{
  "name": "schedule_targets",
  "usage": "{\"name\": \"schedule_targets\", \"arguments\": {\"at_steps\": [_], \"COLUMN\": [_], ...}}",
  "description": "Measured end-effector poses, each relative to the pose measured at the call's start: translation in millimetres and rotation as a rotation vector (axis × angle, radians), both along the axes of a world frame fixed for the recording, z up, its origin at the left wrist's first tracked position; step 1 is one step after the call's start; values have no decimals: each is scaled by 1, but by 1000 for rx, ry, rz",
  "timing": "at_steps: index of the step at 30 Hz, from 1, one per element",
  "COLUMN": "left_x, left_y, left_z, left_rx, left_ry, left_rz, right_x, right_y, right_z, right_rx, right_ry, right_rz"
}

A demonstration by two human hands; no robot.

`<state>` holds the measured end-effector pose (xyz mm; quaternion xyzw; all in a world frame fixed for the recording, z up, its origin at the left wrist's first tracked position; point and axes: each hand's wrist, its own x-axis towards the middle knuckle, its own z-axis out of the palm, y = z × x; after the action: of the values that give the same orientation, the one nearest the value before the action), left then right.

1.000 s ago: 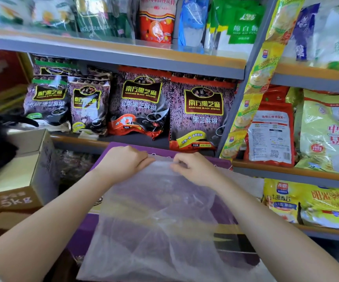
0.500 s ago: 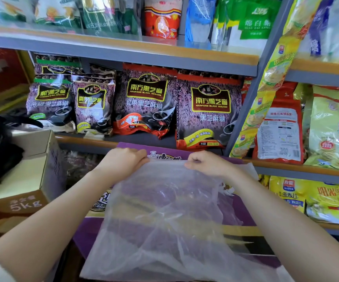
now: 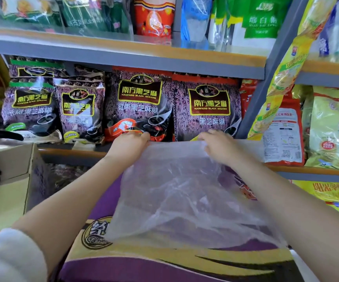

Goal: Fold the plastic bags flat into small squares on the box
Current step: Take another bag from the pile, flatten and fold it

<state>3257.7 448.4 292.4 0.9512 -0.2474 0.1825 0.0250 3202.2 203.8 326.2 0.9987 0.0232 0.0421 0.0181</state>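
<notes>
From the head camera, a clear bag (image 3: 185, 200) lies spread on a purple box (image 3: 164, 267). It is still one big sheet with wrinkles, so I think no fold is made yet.

The left hand (image 3: 128, 147) pinches the far left corner of the bag, fingers curled over its edge. The right hand (image 3: 219, 147) pinches the far right corner the same way. Both hands sit at the far edge, and the rest of the bag runs back toward the person. Its long way looks to run from the hands down to the near edge, but the wrinkles make that hard to tell. Both hands are just as near to it.

The far edge sits close to a shelf (image 3: 73, 154) full of dark snack packs (image 3: 207, 106), so there is little room that way. The open room is toward the person, over the box. A brown box (image 3: 7, 174) sits to the left, apart from the bag. The next move would likely bring the far edge back over the bag.
</notes>
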Motion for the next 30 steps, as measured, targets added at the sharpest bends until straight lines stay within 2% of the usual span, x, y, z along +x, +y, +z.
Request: {"name": "schedule_targets", "arguments": {"at_steps": [2,5,7,8,10,12,15,19,21,25,28,30], "left_x": [7,9,4,1,-7,-13,-22,-25,-23,-17,-14,-14], "left_y": [-5,-5,-2,0,3,7,12,14,14,13,9,10], "left_z": [-6,-28,-37,-39,-41,-43,-43,-35,-31,-27,-29,-29], "left_rx": [-54,-174,-307,-361,-363,-284,-176,-91,-64,-68,-80,-61], "left_ry": [107,221,258,256,213,180,185,211,239,300,346,302], "left_rz": [42,92,127,136,161,189,221,227,227,227,191,178], "right_x": [-4,-37,-66,-78,-92,-100,-106,-115,-117,-124,-132,-135], "right_y": [18,52,68,72,72,69,63,67,71,82,104,118], "right_z": [7,11,8,5,-4,-15,-23,-29,-30,-22,-26,-32], "right_rx": [57,327,434,426,313,190,165,61,18,6,35,133], "right_ry": [-46,-102,39,148,341,411,405,269,264,409,367,323], "right_rz": [95,458,641,664,630,623,584,457,411,515,640,649]}}
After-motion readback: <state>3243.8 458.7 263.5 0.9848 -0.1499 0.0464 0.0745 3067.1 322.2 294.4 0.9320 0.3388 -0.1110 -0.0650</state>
